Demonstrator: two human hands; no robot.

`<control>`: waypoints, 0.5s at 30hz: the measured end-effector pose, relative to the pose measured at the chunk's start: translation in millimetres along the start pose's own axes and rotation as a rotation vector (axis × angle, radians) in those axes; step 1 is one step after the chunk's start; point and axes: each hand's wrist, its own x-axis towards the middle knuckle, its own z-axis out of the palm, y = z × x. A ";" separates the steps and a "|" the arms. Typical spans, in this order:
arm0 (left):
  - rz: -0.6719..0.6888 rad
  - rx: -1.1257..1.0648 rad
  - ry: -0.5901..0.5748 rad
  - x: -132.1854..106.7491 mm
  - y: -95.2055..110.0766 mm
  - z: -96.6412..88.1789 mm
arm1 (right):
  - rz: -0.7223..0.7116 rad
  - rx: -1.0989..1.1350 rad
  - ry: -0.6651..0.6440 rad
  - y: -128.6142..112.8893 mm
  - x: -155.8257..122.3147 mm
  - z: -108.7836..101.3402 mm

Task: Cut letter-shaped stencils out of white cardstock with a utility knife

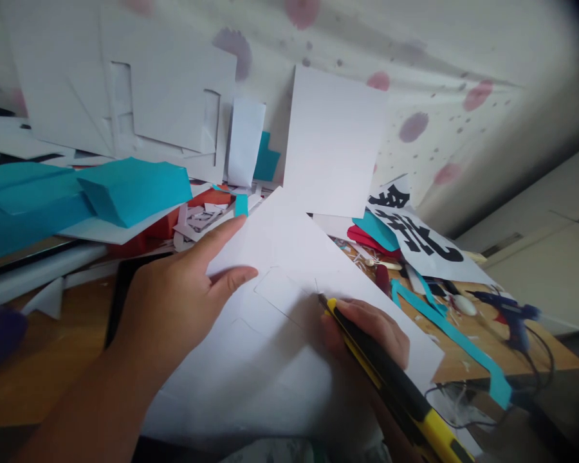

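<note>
A large white sheet [289,238] of paper or card lies in front of me, with thin lines marked on its middle. My left hand [178,292] rests on its left part, thumb and forefinger spread apart. In my right hand [374,328] is a black and yellow utility knife [386,366], gripped with the fingers wrapped round its front end. The knife's tip touches or nearly touches the sheet beside one of the lines; the blade itself is hard to make out.
Teal folded paper pieces [139,190] and paper scraps lie at the left. A white board [335,141] leans against the spotted curtain [415,83]. On the right are a blue glue gun [511,315] with a cord, teal strips [453,334] and a sheet with black characters [415,231].
</note>
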 end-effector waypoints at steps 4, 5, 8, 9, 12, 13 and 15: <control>-0.014 -0.004 0.032 -1.5 1.4 0.0 | 0.007 0.004 0.001 -0.6 -1.6 -1.8; -0.013 -0.009 0.028 -1.6 1.3 -0.3 | 0.013 0.008 0.001 -0.9 -0.7 -2.7; 0.006 -0.023 0.015 -0.9 0.8 -3.2 | 0.046 0.014 -0.029 -0.2 4.5 -7.6; 0.016 -0.027 0.019 -0.6 0.8 -4.6 | 0.064 0.007 -0.034 0.6 6.2 -9.8; 0.038 -0.026 0.041 0.4 0.6 -7.9 | 0.089 0.007 -0.035 3.3 9.1 -15.4; 0.042 -0.022 0.038 0.4 0.2 -8.4 | 0.095 0.019 -0.037 3.9 9.4 -16.5; 0.049 -0.010 0.018 0.2 -1.0 -8.9 | 0.140 0.077 0.009 4.5 11.1 -17.2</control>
